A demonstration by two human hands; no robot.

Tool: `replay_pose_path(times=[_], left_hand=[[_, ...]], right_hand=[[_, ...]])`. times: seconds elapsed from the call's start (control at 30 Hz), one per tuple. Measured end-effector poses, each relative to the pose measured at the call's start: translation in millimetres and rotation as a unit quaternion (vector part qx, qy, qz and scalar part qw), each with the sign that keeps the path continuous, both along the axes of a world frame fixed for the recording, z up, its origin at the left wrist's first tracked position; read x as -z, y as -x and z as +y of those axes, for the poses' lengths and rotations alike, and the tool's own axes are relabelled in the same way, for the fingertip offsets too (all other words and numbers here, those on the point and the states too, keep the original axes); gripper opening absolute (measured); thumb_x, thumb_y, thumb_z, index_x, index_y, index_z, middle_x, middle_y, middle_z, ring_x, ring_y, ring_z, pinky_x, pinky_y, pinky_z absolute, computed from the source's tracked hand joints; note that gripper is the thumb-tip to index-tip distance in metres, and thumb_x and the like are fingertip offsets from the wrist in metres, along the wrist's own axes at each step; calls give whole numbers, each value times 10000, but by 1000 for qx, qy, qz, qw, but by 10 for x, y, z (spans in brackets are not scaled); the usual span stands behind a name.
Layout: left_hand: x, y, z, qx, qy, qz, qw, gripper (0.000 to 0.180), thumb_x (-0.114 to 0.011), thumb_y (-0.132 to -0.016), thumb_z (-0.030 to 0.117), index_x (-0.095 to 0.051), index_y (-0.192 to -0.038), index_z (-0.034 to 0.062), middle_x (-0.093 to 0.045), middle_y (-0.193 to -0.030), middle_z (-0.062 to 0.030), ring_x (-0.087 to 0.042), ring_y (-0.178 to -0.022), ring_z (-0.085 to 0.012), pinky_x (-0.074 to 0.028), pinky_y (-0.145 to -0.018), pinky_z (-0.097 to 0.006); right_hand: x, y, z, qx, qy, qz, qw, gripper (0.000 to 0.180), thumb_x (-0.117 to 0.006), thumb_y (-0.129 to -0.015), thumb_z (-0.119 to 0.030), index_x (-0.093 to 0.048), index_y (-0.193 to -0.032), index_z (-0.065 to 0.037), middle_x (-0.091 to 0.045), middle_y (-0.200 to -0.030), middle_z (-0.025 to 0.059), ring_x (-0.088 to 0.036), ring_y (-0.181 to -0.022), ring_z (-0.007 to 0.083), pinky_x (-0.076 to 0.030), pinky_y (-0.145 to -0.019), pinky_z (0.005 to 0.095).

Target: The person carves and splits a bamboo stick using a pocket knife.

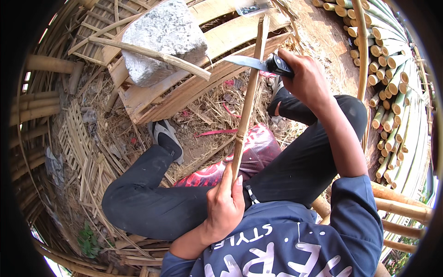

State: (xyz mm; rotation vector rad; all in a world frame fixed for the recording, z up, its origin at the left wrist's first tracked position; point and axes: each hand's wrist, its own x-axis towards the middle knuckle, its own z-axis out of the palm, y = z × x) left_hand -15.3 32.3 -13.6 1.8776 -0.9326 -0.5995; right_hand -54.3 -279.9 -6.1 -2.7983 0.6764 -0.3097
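My left hand [224, 203] is closed round the near end of a long split bamboo strip [245, 120], close to my lap. The strip slants up and away, its far end above the edge of a low wooden bench. My right hand [304, 76] grips the black handle of a knife [249, 62]. The knife's blade points left and crosses the strip near its far end; whether it cuts in, I cannot tell. A red and dark patterned cloth [258, 147] lies between my legs beneath the strip.
On the wooden bench [184, 94] rests a grey stone block [164, 37], with another bamboo strip [152, 55] leaning across it. Stacked bamboo poles [392, 92] fill the right side. Shavings and slats [87, 161] litter the ground at left. An upright pole [363, 51] stands near my right knee.
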Motion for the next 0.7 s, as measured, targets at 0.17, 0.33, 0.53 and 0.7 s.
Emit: replay_pose_path(times=[0.17,0.33,0.53,0.7], left_hand=[[-22,12,33,0,10,-5,1000,378,-559,-996,61,-508,-1334,-100,-649,-798,-275,-689,-679,-393,-518,-566,-419],[-56,-15,31,3,1,4,1000,366,-558,-1000,70,-519,-1325,-93,-650,-805,-273,-689,-680,-390,-518,-568,-420],[-81,43,77,22,-8,31,999,361,-557,-992,54,-523,-1316,-101,-662,-822,-268,-692,-685,-388,-527,-586,-420],[-125,128,122,39,23,48,998,347,-564,-986,50,-521,-1276,-135,-678,-853,-269,-714,-728,-383,-542,-613,-408]], right_hand=[[-6,-18,-76,5,46,-37,998,401,-691,-705,-13,-614,-1094,-76,-657,-836,184,-650,-818,398,-494,-717,488],[29,-24,-111,6,77,-52,996,411,-694,-714,-26,-616,-1112,-93,-655,-815,171,-656,-798,389,-499,-705,484],[21,1,-607,134,168,-50,975,258,-653,-875,-177,-626,-1130,-144,-684,-779,155,-686,-745,363,-528,-671,486],[90,113,-848,194,114,-164,960,300,-637,-967,-337,-666,-978,-39,-664,-747,186,-660,-693,355,-497,-651,427]])
